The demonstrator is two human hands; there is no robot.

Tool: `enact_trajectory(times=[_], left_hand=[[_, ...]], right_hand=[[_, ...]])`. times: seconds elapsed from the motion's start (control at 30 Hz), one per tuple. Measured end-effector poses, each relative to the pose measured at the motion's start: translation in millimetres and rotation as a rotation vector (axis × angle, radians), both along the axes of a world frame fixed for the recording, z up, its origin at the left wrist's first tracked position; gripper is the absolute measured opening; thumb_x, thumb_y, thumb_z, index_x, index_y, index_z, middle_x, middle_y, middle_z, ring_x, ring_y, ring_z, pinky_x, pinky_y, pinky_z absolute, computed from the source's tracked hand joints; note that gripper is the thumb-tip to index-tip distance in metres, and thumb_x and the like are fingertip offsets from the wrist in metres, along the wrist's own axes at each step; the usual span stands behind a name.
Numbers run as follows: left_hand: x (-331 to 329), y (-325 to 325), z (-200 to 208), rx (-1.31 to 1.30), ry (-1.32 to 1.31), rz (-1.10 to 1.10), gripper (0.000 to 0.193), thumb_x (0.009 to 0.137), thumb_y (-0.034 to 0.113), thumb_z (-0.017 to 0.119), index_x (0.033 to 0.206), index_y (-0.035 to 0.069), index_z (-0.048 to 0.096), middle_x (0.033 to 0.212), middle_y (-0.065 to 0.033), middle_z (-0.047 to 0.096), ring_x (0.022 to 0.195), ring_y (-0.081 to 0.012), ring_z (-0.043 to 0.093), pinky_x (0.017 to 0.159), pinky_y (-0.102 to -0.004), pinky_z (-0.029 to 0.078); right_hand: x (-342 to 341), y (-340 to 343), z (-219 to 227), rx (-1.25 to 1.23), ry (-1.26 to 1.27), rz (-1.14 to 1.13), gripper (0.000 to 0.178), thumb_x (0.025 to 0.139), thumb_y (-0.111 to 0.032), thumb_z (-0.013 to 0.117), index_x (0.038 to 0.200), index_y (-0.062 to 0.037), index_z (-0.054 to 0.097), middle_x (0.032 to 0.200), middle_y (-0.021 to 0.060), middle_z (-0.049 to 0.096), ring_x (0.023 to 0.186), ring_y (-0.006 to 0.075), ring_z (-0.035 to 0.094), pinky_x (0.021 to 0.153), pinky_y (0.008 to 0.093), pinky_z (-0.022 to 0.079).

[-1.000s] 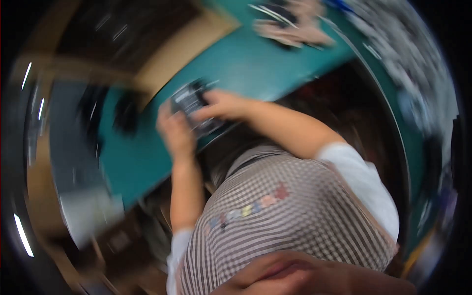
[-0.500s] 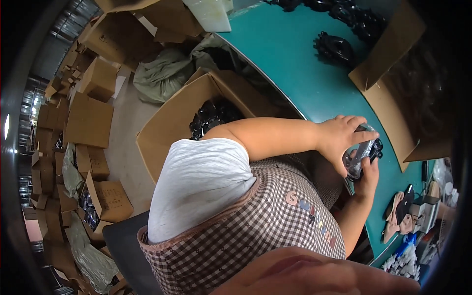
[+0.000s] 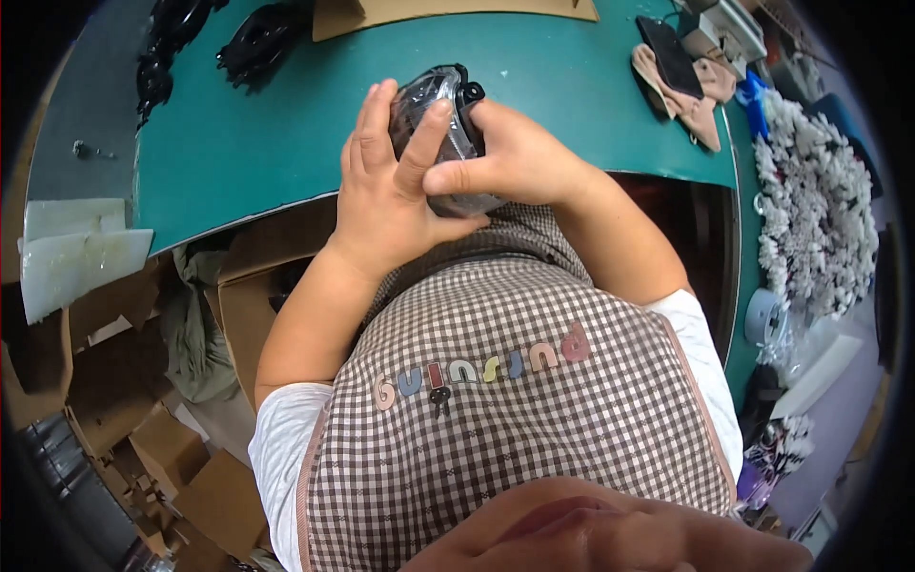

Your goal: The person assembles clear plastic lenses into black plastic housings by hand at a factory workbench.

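Observation:
Between my two hands, near the front edge of the green table, is a rounded black part with a clear, shiny cover (image 3: 464,143), looking like a small vehicle lamp. My left hand (image 3: 376,181) wraps its left side and underside, the index finger lying across the clear cover. On the other side, my right hand (image 3: 524,157) grips the part, its thumb pressed over the cover and its other fingers behind, partly hidden. A black toothed rim and a small round lug show at the top.
Similar black parts (image 3: 262,43) lie at the table's far left. A cardboard flap (image 3: 457,11) borders the back. Far right are a dark phone (image 3: 669,55) on a beige cloth and a heap of white fluffy pieces (image 3: 810,205). Cardboard boxes (image 3: 219,505) stand at lower left.
The view has swung to the right, bringing the table and both arms to the middle. Both hands still hold the part; my right thumb now lies over its clear cover.

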State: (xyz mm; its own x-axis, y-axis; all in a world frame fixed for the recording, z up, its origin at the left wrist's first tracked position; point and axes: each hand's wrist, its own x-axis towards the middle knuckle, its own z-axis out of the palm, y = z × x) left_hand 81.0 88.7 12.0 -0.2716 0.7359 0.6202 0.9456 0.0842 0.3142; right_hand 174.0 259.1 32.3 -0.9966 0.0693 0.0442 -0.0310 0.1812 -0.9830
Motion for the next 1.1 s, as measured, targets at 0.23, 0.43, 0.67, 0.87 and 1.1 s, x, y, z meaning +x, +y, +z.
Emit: enact_trajectory(times=[0.23, 0.43, 0.67, 0.87, 1.1], left_hand=[[-32.2, -0.2, 21.0, 0.067, -0.362, -0.152, 0.06, 0.092, 0.058, 0.058, 0.107, 0.0, 0.063, 0.09, -0.0104, 0.063, 0.084, -0.0258, 0.058, 0.077, -0.0371, 0.046], [-27.0, 4.1, 20.8, 0.159, -0.47, -0.161, 0.052, 0.092, 0.054, 0.062, 0.084, 0.003, 0.059, 0.069, -0.0035, 0.054, 0.063, -0.0184, 0.05, 0.057, -0.0297, 0.041], [-31.5, 23.7, 2.9, 0.586, -1.224, -0.206, 0.078, 0.093, 0.072, 0.043, 0.115, -0.001, 0.059, 0.103, -0.0071, 0.065, 0.094, -0.0189, 0.063, 0.086, -0.0315, 0.05], [-37.2, 28.6, -0.6, 0.42, 0.082, 0.128, 0.08, 0.089, 0.07, 0.049, 0.124, -0.001, 0.059, 0.118, -0.0157, 0.062, 0.124, -0.0378, 0.047, 0.109, -0.0426, 0.033], [-53.8, 18.9, -15.5, 0.261, -0.454, -0.141, 0.071, 0.072, 0.073, 0.07, 0.081, 0.002, 0.066, 0.073, -0.0071, 0.066, 0.064, -0.0253, 0.062, 0.061, -0.0334, 0.05]], right_hand=[[12.7, -2.5, -2.4, 0.16, 0.158, 0.063, 0.052, 0.075, -0.033, 0.08, 0.114, -0.0038, 0.061, 0.096, 0.0125, 0.067, 0.09, 0.0268, 0.065, 0.08, 0.0367, 0.052], [15.7, -3.4, 8.5, 0.344, 0.069, 0.105, 0.065, 0.073, -0.032, 0.082, 0.126, -0.0047, 0.055, 0.107, 0.0142, 0.066, 0.094, 0.0285, 0.065, 0.081, 0.0392, 0.052], [11.3, -5.3, -29.0, -0.403, 0.031, -0.147, 0.076, 0.075, -0.032, 0.087, 0.134, -0.0019, 0.05, 0.122, 0.0088, 0.061, 0.108, 0.0181, 0.059, 0.095, 0.0339, 0.049], [17.9, 0.4, -17.2, 0.226, 0.246, -0.25, 0.038, 0.076, -0.032, 0.082, 0.101, -0.0057, 0.069, 0.089, 0.01, 0.07, 0.081, 0.0224, 0.067, 0.075, 0.0326, 0.052], [2.5, 10.6, -37.0, 0.182, 0.467, -0.302, 0.049, 0.08, -0.027, 0.079, 0.121, -0.0037, 0.064, 0.105, 0.0114, 0.071, 0.103, 0.0262, 0.067, 0.093, 0.0358, 0.051]])
